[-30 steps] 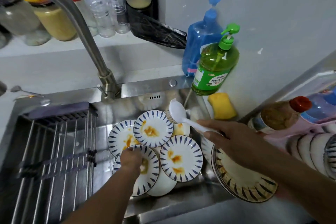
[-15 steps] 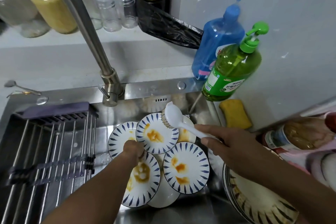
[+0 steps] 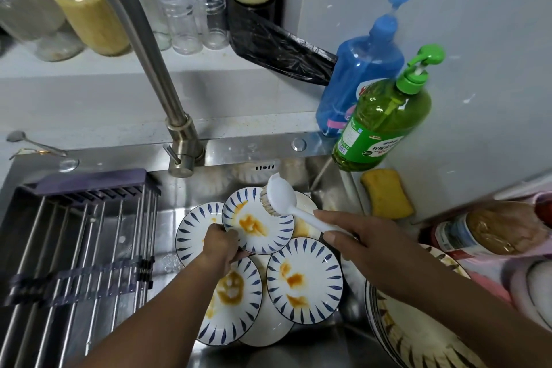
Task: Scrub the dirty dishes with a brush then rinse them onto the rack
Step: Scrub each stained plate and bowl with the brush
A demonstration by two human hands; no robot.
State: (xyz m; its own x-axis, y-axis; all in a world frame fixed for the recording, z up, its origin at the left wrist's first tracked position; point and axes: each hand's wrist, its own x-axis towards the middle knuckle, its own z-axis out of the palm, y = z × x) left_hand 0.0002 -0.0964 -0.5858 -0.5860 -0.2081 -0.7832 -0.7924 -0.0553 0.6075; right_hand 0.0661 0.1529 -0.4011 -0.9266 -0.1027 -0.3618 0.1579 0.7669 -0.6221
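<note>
A view from above looks down into a steel sink (image 3: 98, 158). Furthest to the left of the person's hands, a ribbed drying rack (image 3: 74, 248) spans the sink; nothing is seen on it.

Just right of the rack, the left hand (image 3: 221, 245) curls its fingers around the near-left rim of a stained plate (image 3: 258, 219), white with blue dashes and smeared with orange sauce. That plate lies on top of several other dirty plates (image 3: 304, 281) of the same pattern, which spread out under and in front of the left hand. The tap (image 3: 143, 48) arches overhead behind the hand; no water is seen running.

Further right, the right hand (image 3: 358, 245) grips the handle of a white brush (image 3: 280, 197). Its bristles sit at the far-right edge of the held plate, seemingly touching it.

Beyond the right hand stand a blue bottle (image 3: 355, 81), a green soap bottle (image 3: 385, 119) and a yellow sponge (image 3: 386, 194).

Scrubbing seems about to begin. To do it well, the left hand should probably hold the plate firm and tilted while the brush works in circles across the central stain, pressing enough to lift the dried sauce.
</note>
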